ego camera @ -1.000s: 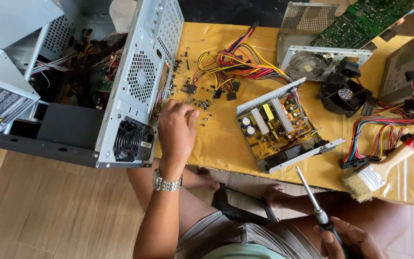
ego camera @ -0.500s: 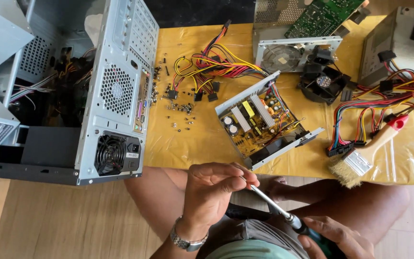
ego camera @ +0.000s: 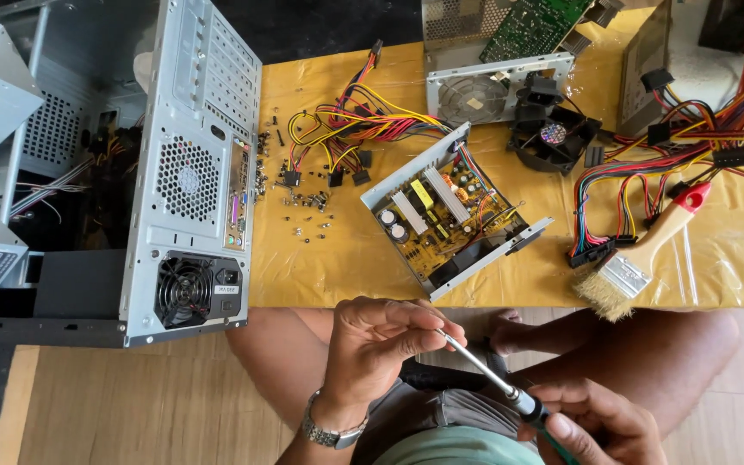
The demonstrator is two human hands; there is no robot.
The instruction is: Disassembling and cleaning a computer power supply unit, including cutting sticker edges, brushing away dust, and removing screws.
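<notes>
My left hand [ego camera: 379, 343], with a metal wristwatch on the wrist, pinches the tip of a screwdriver [ego camera: 486, 370] over my lap. My right hand [ego camera: 592, 424] grips the screwdriver's dark handle at the bottom right. Whether a screw sits between my left fingertips is hidden. Beyond my knees, an opened power supply [ego camera: 451, 215] with a yellow circuit board lies on the yellow sheet [ego camera: 337, 267]. Loose screws [ego camera: 307, 207] are scattered left of it.
A grey computer case [ego camera: 187, 181] lies on its side at the left. Bundles of coloured cables [ego camera: 363, 129] lie behind the screws and at the right. A black fan [ego camera: 553, 133], another power supply casing [ego camera: 484, 90] and a paintbrush [ego camera: 643, 254] sit on the sheet.
My left hand left the screws on the sheet and came back to my lap, where it now pinches the screwdriver tip. The view has shifted slightly.
</notes>
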